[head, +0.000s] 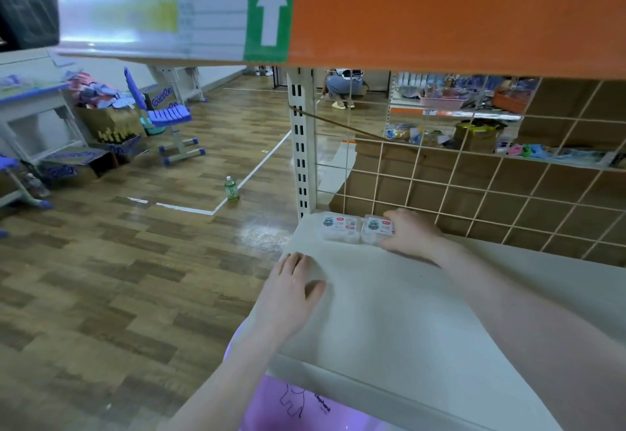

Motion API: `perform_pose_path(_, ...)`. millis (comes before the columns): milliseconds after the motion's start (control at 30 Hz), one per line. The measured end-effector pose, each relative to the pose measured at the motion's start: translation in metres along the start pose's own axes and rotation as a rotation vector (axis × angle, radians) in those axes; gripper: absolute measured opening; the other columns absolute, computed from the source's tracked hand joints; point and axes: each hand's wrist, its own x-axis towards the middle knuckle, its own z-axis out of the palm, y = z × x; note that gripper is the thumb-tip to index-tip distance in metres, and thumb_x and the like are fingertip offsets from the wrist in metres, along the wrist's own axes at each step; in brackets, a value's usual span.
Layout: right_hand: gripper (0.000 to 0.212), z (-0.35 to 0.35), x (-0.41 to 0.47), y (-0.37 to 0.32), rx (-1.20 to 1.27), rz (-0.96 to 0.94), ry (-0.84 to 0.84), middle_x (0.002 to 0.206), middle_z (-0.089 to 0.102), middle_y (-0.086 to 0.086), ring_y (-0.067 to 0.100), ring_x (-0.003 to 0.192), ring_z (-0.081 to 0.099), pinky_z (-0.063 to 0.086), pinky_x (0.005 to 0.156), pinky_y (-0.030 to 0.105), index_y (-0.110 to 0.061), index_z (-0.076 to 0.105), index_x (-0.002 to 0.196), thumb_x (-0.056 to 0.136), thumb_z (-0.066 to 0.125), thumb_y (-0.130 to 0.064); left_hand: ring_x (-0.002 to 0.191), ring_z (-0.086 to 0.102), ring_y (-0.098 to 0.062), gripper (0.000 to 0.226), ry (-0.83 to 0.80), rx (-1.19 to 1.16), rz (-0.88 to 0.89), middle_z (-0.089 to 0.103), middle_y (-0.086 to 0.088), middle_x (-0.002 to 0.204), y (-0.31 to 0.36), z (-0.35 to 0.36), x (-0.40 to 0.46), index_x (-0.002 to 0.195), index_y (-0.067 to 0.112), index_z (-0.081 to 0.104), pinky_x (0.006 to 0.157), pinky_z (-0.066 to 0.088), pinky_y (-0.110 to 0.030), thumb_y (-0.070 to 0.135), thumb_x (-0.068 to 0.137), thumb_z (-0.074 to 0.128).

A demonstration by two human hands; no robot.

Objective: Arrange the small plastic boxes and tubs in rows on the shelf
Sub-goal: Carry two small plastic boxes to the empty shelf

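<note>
**A:** What are your hands doing right now?

**Me:** My right hand (408,232) is at the back of the white shelf (389,298), fingers curled round the right-hand box (376,229), gripping it from the right and top. My left hand (291,286) lies flat near the shelf's left edge, fingers straight and close together, holding nothing.

**A:** And the boxes?

**Me:** Two small clear plastic boxes sit at the far left corner, close to the wire grid back (474,193). The left-hand box (338,227) stands by the upright post (301,146); mine looks just beside it, perhaps touching (I can't tell whether a gap remains).

**A:** How would you finish this placement well?

**Me:** I'd judge it best to slide the box rather than lift it, nudging it flush with its neighbour so the front edges line up, labels facing up the same way. Then let go straight upward so nothing skews. The left hand steadies me on the shelf.

**A:** Any writing you can read?

**Me:** Each lid has a bluish cartoon figure and a red tag, too small to read. A cardboard carton (162,98) on the floor shows something like "GainOn"; the purple tub (305,407) below the shelf reads "elephant", I think; overhead there's a white arrow on green (271,6)
</note>
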Motion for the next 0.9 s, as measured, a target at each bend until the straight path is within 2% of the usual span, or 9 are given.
perform_pose_path(300,0.038,0.005,-0.007,-0.002,0.027,0.016,-0.008,0.106,0.055,0.006,0.025,0.099,0.054,0.048,0.083,0.037,-0.014,0.057,0.107,0.076,0.063,-0.034,0.138,0.027,-0.018,0.055,0.019,-0.017,0.002,0.038,-0.001,0.144,-0.002,0.003,0.002,0.139,0.012,0.039,0.111,0.018,-0.022,0.041,0.093,0.046)
perform_pose_path(533,0.044,0.007,-0.011,-0.006,0.046,0.02,-0.007,0.108,0.055,0.004,0.024,0.099,0.054,0.048,0.083,0.037,-0.016,0.056,0.114,0.075,0.063,-0.035,0.137,0.027,-0.019,0.055,0.012,-0.004,-0.002,0.039,0.0,0.143,-0.002,0.004,0.001,0.138,0.012,0.04,0.111,0.019,-0.023,0.043,0.093,0.045)
perform_pose_path(800,0.061,0.012,-0.015,-0.005,0.075,0.034,0.012,0.124,0.049,0.005,0.024,0.112,0.05,0.045,0.09,0.036,-0.014,0.047,0.128,0.075,0.065,-0.038,0.137,0.027,-0.019,0.055,0.013,-0.001,0.003,0.038,-0.001,0.144,-0.004,0.005,0.001,0.139,0.013,0.039,0.112,0.017,-0.024,0.044,0.094,0.043)
perform_pose_path(900,0.068,0.015,-0.018,-0.003,0.104,0.065,0.064,0.129,0.045,0.004,0.023,0.115,0.049,0.042,0.089,0.032,-0.016,0.043,0.134,0.075,0.068,-0.038,0.137,0.027,-0.018,0.055,0.026,-0.015,0.001,0.038,0.0,0.144,-0.004,0.005,0.001,0.139,0.014,0.039,0.11,0.017,-0.023,0.044,0.093,0.044)
